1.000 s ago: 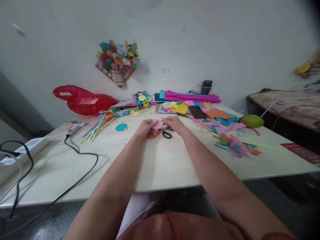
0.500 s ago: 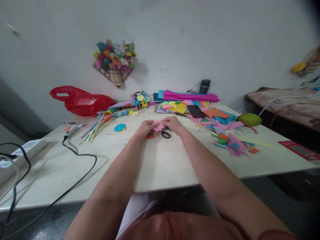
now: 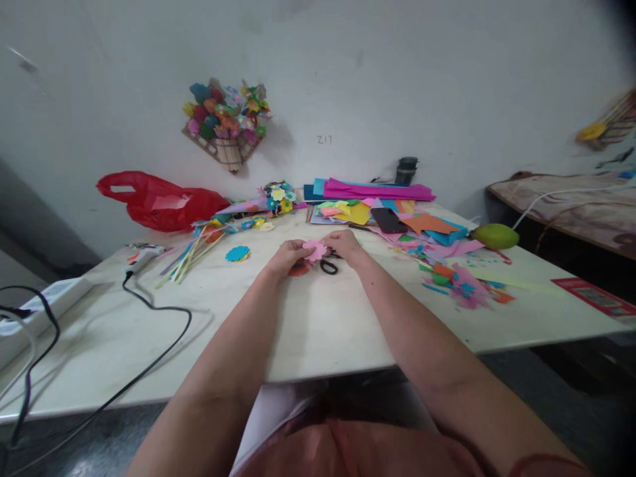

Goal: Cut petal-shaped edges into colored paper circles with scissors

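Head view has the pink paper flower pinched at its left edge by the left hand; the right hand, loosely curled, is at its right edge, its grip too small to tell.

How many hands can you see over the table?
2: the left hand pinches the scalloped pink paper, and the right hand is at the paper's right edge, near the black scissors handle.
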{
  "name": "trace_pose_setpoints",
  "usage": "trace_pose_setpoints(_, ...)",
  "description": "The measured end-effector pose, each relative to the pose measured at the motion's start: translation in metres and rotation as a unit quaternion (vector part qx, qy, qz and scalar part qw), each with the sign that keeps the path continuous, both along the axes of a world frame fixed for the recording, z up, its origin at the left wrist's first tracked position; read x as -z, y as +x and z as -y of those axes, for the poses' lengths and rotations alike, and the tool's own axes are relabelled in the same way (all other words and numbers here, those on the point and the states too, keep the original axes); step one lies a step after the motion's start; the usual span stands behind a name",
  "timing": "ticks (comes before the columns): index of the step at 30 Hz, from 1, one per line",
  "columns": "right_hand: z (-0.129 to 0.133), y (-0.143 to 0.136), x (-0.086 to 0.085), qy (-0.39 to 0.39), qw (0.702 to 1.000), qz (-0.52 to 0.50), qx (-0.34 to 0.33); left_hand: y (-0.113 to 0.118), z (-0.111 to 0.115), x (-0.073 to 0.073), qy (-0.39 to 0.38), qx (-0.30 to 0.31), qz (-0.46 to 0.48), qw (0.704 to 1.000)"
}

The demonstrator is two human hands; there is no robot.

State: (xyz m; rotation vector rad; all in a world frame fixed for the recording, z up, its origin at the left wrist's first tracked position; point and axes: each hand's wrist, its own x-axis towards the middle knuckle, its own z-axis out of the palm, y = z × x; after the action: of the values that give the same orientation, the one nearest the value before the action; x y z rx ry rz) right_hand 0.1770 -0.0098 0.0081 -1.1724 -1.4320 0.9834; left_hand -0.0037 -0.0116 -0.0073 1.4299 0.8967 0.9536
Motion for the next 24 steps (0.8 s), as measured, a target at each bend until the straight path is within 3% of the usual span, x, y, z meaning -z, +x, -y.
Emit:
trace_pose_setpoints(8, 0.0013, 0.0053, -0.0038, -0.005, 0.998, -0.012, 0.057, -0.0016, -0.0034, 0.002, 0.024, 0.018, 0.005, 1.0)
trace_pose_setpoints(13, -0.0002, 0.0061, -0.0035, -0.021, 0.996, -0.024, 0.083, -0.0028, -0.0039, 0.0033, 0.036, -0.021, 0.01, 0.999)
trace_pose_setpoints(18, -0.0037, 0.0059, -0.0005, -0.032, 0.992, 0.05, 0.109, -0.0002, -0.0054, 0.0023, 0.049, -0.067, 0.048, 0.995)
trace_pose_setpoints(24, -0.0008, 0.0017, -0.0009, -0.073, 0.995, -0.001, 0.069, 0.0026, -0.0072, 0.0008, 0.085, -0.116, 0.108, 0.984)
